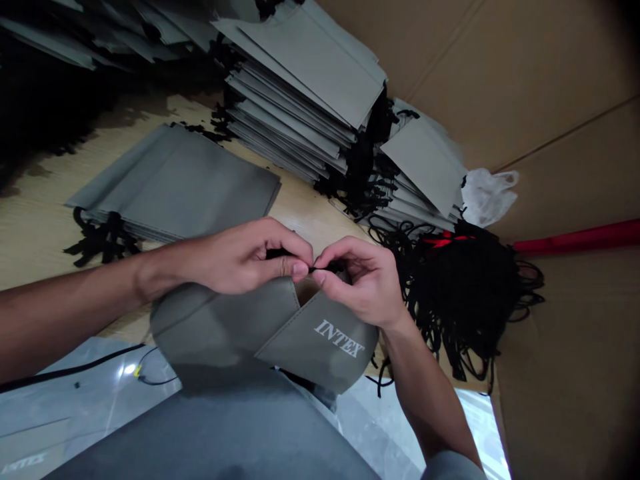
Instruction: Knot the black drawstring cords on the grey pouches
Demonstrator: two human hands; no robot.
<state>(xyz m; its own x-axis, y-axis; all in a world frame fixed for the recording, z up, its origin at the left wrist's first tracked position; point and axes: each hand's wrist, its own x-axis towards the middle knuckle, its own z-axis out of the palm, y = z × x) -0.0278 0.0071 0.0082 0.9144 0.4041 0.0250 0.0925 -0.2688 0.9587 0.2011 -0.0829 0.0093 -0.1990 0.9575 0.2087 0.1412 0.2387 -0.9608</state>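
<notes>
fingertips of left hand (240, 257) and right hand (363, 280) hide black cord (316, 269).

INTEX | white print | grey pouch (300, 337) | INTEX | faint | glossy sheet (50, 427)

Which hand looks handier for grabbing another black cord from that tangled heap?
Both pinch one cord, but probably the right hand: the heap of black cords lies just beside its wrist; the left hand is farther off, across the grey pouch.

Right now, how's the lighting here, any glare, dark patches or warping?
Head view: dim overall, top-left nearly black; glare spot on the glossy sheet lower left; wide-angle bowing and dark corners; left hand, right hand, the pinched black cord and INTEX pouch are sharp.
</notes>
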